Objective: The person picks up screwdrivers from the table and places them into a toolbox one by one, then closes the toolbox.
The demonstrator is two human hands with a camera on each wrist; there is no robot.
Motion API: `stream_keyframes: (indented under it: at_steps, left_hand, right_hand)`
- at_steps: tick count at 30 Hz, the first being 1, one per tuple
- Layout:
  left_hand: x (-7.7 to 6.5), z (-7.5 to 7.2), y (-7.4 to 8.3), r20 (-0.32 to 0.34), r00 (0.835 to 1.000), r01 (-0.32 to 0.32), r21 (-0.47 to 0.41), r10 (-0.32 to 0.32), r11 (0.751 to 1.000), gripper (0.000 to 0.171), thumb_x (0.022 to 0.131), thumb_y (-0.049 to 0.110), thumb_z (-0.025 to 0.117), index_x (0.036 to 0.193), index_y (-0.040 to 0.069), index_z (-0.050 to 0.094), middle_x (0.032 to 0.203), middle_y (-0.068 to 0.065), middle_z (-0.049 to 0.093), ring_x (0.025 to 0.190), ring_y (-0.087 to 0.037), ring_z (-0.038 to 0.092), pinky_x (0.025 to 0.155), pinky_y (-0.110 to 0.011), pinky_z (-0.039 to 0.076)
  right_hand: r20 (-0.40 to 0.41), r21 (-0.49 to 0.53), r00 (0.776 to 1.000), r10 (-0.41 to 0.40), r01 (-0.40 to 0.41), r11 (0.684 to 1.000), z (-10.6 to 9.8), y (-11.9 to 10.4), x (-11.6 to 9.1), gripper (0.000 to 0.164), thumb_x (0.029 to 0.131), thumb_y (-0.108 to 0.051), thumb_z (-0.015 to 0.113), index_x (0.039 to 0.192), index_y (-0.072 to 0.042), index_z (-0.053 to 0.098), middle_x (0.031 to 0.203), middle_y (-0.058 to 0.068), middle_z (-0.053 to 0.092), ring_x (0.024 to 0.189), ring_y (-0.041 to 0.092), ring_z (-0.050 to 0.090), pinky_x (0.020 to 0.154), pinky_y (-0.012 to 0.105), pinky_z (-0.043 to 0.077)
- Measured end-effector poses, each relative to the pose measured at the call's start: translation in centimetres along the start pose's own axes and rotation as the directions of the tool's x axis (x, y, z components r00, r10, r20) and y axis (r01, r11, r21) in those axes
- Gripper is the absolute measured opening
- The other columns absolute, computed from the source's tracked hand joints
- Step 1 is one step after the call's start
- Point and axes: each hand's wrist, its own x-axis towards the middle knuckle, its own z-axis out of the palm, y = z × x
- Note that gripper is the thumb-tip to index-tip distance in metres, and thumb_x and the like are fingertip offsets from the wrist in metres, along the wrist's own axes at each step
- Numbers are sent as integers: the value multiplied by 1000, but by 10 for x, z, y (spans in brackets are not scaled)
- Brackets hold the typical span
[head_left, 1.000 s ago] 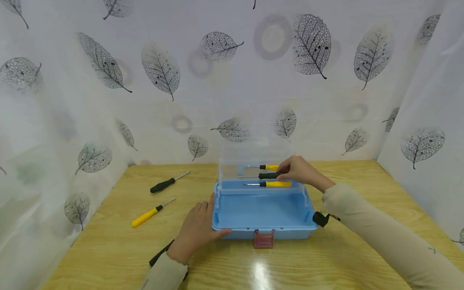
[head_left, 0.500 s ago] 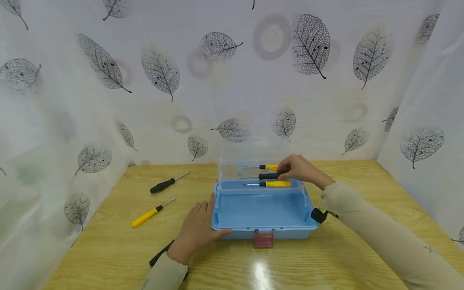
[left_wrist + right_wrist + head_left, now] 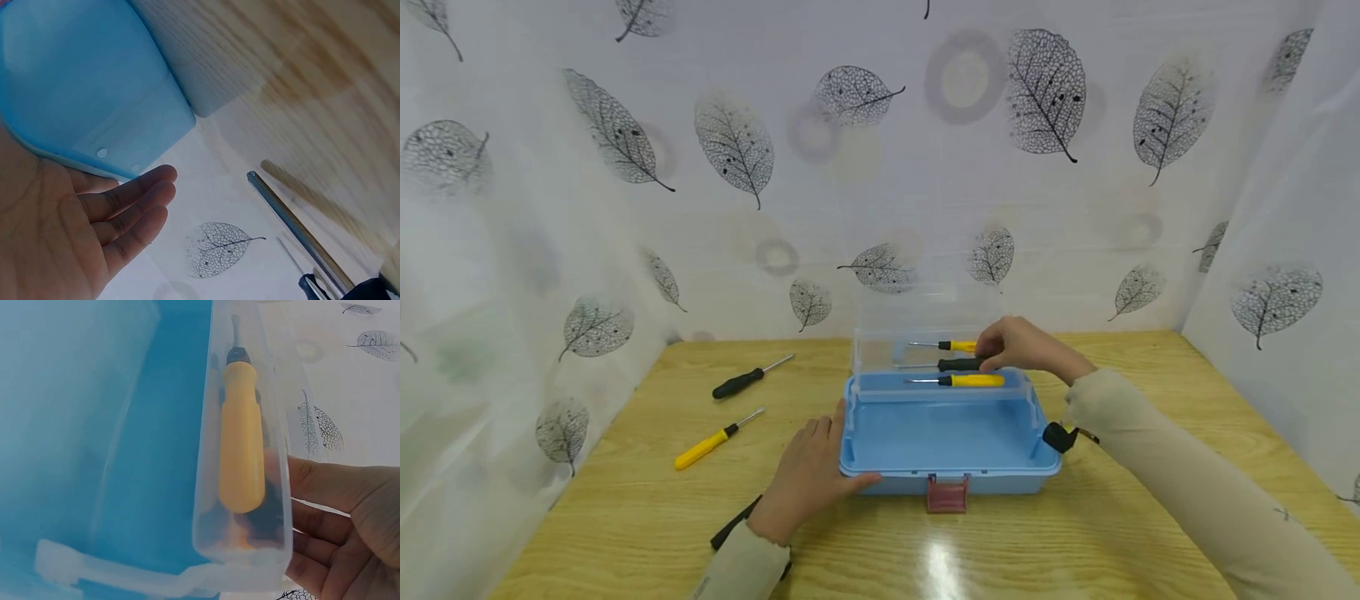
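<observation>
The right hand's [image 3: 1018, 346] fingers were curled, narrow, round the end of a black screwdriver [image 3: 958, 365] at the tray [image 3: 925, 397] of the blue box [image 3: 887, 486], between two yellow screwdrivers [image 3: 976, 381]; the tray hid its fingertips from the wrist view. The left hand [image 3: 808, 471] lay spread, nearly straight fingers against the box's left side, thumb on its front rim. Two more screwdrivers [image 3: 702, 450] lay leftward on the desk [image 3: 865, 550].

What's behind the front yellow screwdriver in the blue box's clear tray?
A dark screwdriver, then a second yellow screwdriver. The right hand covers their handle ends.
</observation>
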Motion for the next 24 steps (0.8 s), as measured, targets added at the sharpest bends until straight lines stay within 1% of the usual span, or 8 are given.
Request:
stream_keyframes:
  at_steps: [8, 12, 19, 24]
  left_hand:
    - [0, 0, 0, 1, 1000, 5, -2, -5, 1000, 112, 70, 69, 65, 145, -4, 25, 113, -19, 59, 101, -30, 56, 87, -41, 50]
    - [-1, 0, 0, -9, 1000, -2, 7, 2, 1000, 112, 70, 68, 66, 145, -5, 26, 111, -19, 59, 99, -29, 56, 85, -40, 50]
    - [0, 1, 0, -7, 1000, -2, 3, 2, 1000, 112, 70, 68, 66, 145, -5, 26, 111, -19, 59, 99, -29, 56, 85, -40, 50]
    - [-1, 1, 0, 4, 1000, 9, -6, -9, 1000, 112, 70, 69, 65, 145, -4, 25, 111, -18, 58, 98, -29, 55, 85, -40, 49]
  right_hand:
    - [-2, 14, 1000, 12, -12, 1000, 0, 1, 0, 16, 80, -5, 72, 96, 0, 70, 89, 10, 71, 76, 14, 66, 72, 32, 57]
    - [-8, 16, 1000, 13, -13, 1000, 0, 0, -2, 17, 80, -4, 71, 97, 0, 70, 90, 11, 71, 77, 16, 67, 73, 32, 57]
    - [-16, 21, 1000, 1, -1, 1000, -2, 0, -6, 26, 81, -5, 71, 105, 4, 67, 98, 15, 70, 86, 22, 68, 78, 37, 57]
    - [-28, 18, 999, -22, 22, 1000, -6, 1, -11, 29, 82, -7, 70, 109, 3, 65, 103, 17, 68, 91, 25, 67, 80, 38, 56]
